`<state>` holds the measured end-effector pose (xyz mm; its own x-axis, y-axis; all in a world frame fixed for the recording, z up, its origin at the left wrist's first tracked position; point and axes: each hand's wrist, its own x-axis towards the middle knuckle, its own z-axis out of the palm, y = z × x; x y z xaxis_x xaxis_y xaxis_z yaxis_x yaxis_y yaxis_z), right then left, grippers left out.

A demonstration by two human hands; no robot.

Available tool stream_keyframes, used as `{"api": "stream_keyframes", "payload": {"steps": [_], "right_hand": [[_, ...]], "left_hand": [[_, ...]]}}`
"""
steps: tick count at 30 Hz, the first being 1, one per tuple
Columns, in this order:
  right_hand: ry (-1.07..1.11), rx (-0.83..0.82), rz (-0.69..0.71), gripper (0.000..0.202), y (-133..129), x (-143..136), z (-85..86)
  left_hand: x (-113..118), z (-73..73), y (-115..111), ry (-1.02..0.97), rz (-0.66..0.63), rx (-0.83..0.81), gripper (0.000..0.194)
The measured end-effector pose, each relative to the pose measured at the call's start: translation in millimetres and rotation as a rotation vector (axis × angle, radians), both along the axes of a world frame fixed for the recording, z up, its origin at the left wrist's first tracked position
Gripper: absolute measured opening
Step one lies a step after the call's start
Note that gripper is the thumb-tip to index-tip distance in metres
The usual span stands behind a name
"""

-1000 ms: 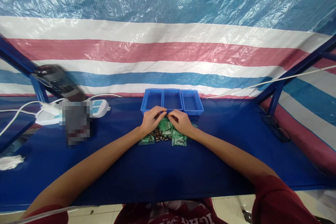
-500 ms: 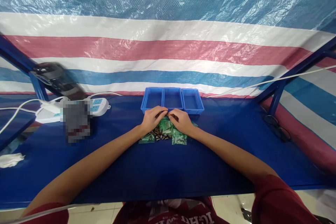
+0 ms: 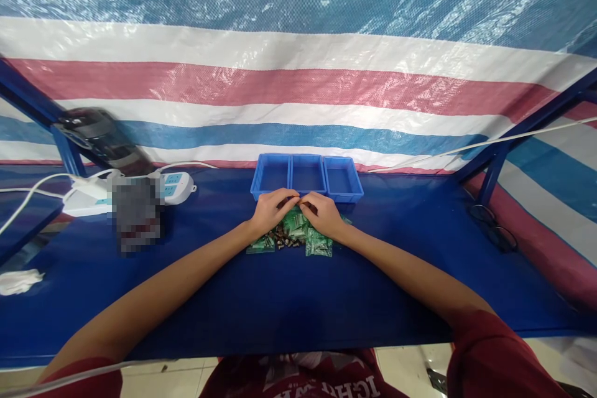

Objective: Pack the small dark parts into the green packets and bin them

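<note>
My left hand (image 3: 270, 211) and my right hand (image 3: 323, 214) meet fingertip to fingertip above a small pile, just in front of the blue trays. Both hands are closed in a pinch; whatever they hold is too small to make out. Under and between them lie green-tinted clear packets (image 3: 319, 242) with small parts inside. Brownish metal pieces (image 3: 281, 237) lie loose among the packets. Three blue trays (image 3: 344, 198) stand side by side behind the hands, with nothing visible inside them.
On the left are a white power strip (image 3: 180, 189) with cables, a blurred-out dark object (image 3: 137, 214), a dark bottle (image 3: 105, 140) and a white crumpled tissue (image 3: 19, 282). Glasses (image 3: 493, 228) lie at the right. Striped sheeting (image 3: 298, 87) hangs behind the blue table (image 3: 298, 311).
</note>
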<state>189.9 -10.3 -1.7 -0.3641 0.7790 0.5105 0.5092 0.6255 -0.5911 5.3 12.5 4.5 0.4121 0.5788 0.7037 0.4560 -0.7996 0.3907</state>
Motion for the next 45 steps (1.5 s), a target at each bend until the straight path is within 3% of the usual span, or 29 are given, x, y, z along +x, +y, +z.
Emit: {"api": "stream_keyframes", "payload": {"steps": [31,45], "right_hand": [[-0.021,-0.008,0.003,0.02,1.5,0.5,-0.1],[-0.022,-0.01,0.017,0.016,1.5,0.7,-1.0]], "left_hand": [[0.8,0.9,1.8,0.021,-0.032,0.013,0.016],[0.3,1.2,-1.0,-0.019,0.044,0.015,0.015]]}}
